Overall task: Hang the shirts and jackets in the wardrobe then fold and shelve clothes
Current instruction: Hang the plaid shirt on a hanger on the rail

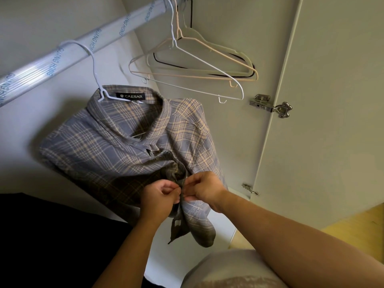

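A grey and tan plaid shirt hangs on a white wire hanger from the wardrobe rail. Its collar shows a black label. My left hand and my right hand meet at the shirt's front placket, below the collar. Each hand pinches one edge of the placket, fingers curled, the two hands almost touching. The shirt's lower part hangs down past my hands.
Several empty hangers, white, beige and black, hang at the rail's right end. The open wardrobe door with metal hinges stands at the right. A dark area lies at the lower left, yellow floor at the lower right.
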`<control>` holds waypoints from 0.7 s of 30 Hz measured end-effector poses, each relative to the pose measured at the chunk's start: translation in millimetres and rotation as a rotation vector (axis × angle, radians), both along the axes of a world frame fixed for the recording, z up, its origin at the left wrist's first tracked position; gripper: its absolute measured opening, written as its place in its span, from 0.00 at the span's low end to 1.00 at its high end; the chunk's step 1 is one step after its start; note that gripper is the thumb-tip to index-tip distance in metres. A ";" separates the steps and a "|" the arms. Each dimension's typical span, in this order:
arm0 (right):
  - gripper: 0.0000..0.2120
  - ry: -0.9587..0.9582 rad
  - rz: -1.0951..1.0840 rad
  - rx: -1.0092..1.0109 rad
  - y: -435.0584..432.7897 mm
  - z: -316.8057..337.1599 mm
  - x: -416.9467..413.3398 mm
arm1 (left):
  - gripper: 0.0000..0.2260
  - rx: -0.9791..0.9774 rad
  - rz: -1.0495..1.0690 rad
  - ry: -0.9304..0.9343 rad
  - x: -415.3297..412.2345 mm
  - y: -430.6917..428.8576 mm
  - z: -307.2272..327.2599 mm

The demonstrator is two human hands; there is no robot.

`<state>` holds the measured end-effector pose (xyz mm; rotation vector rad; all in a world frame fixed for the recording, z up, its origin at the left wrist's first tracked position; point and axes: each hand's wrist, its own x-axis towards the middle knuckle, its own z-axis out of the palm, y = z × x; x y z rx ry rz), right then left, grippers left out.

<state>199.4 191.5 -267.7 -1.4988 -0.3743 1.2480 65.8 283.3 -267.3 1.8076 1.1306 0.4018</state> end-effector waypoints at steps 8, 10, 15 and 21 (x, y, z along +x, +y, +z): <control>0.07 -0.187 0.020 -0.001 1.0 -0.1 -5.0 | 0.09 -0.131 0.072 -0.057 3.0 1.3 -0.8; 0.07 -0.235 0.025 -0.004 0.9 -0.5 -4.8 | 0.06 -0.118 0.058 -0.070 4.2 0.8 0.5; 0.07 -0.311 0.033 -0.024 3.5 -3.9 -5.0 | 0.05 -0.161 0.050 -0.046 5.4 0.0 1.3; 0.06 -0.384 0.069 -0.040 6.9 -10.8 -4.8 | 0.06 -0.284 0.118 -0.092 6.5 -0.9 3.4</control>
